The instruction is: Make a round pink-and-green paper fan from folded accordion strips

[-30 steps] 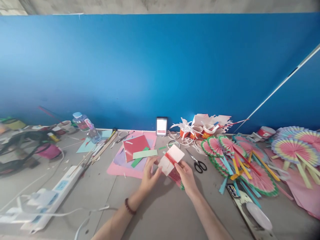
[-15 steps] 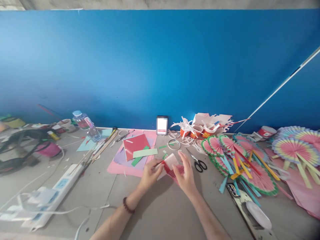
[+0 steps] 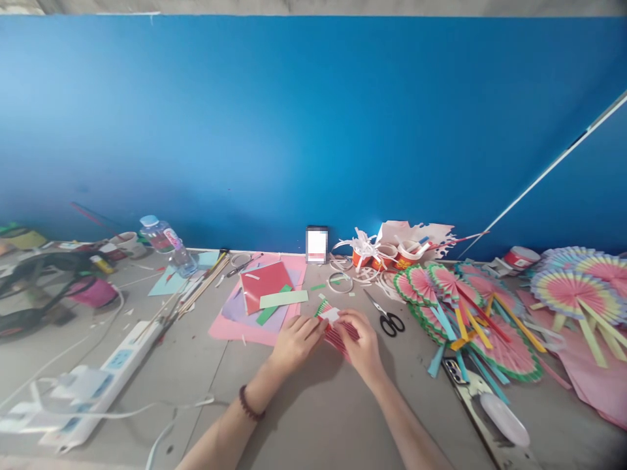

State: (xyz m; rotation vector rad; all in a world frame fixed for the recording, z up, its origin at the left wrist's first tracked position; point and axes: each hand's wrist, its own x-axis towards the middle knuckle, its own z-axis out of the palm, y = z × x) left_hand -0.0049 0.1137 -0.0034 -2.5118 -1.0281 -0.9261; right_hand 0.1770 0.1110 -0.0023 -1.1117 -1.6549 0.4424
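Both hands work at a pleated red paper strip (image 3: pixel 337 343) with a green and white edge, low over the table. My left hand (image 3: pixel 298 341) has its fingers closed on the strip's left end. My right hand (image 3: pixel 360 339) pinches the white paper piece (image 3: pixel 331 316) that lies across the pleats. Fingers hide part of both papers. Just beyond the left hand, a pale green strip (image 3: pixel 284 299) rests on a red sheet (image 3: pixel 262 284) and a darker green strip. To the right of my hands lie black-handled scissors (image 3: pixel 390 322).
Several pleated paper fans (image 3: pixel 490 339) spread over the right side, by a phone (image 3: pixel 470 398) with a white case on it. A power strip (image 3: pixel 110 378) with cables lies left. Paper cups (image 3: pixel 385 258), tape rolls (image 3: pixel 339 282) and a bottle (image 3: pixel 179 251) stand near the blue wall.
The white paper has come down flatter over the pleated strip. My right fingers have lowered and closed from a raised pose, and my left fingers have turned over the strip.
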